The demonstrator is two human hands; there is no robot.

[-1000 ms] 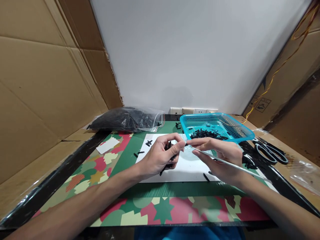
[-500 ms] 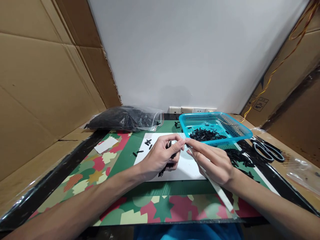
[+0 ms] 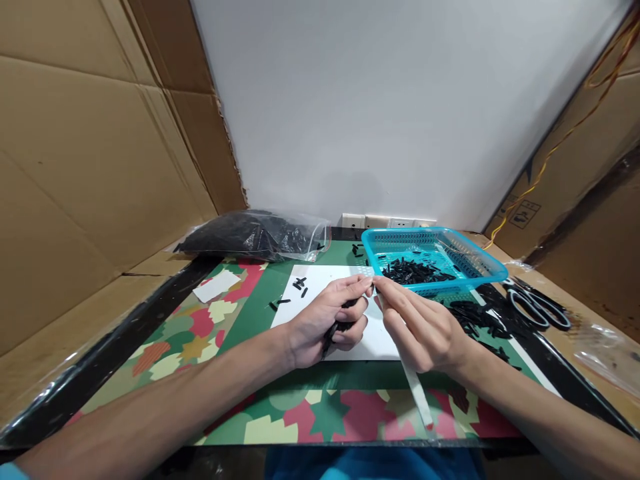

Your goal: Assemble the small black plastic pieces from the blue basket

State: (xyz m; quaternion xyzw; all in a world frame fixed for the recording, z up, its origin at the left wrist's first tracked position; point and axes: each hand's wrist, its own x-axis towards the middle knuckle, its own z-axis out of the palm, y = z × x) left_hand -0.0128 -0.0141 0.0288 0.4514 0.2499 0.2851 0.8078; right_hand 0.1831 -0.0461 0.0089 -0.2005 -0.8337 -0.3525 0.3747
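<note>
My left hand (image 3: 333, 317) is closed around a bunch of small black pieces (image 3: 330, 339), whose ends stick out below the palm. Its thumb and forefinger pinch at their tips, meeting the fingertips of my right hand (image 3: 420, 323). A long narrow white strip (image 3: 416, 393) runs from between the right fingers down toward the table's front edge. Whatever tiny piece sits between the touching fingertips is mostly hidden. Under both hands lies a white sheet (image 3: 295, 313), with a few loose black pieces (image 3: 300, 283) near its left edge.
A blue plastic basket (image 3: 435, 287) holding many black pieces stands at back right. More black pieces (image 3: 475, 320) lie in front of it, beside scissors (image 3: 537, 310). A clear bag (image 3: 250, 237) full of black material rests at back left. Cardboard walls (image 3: 100, 133) flank the table.
The white strip has swung to a steeper angle, its lower end shifting left. My left fingers have curled further over the black pieces. The fingertips of both hands still meet.
</note>
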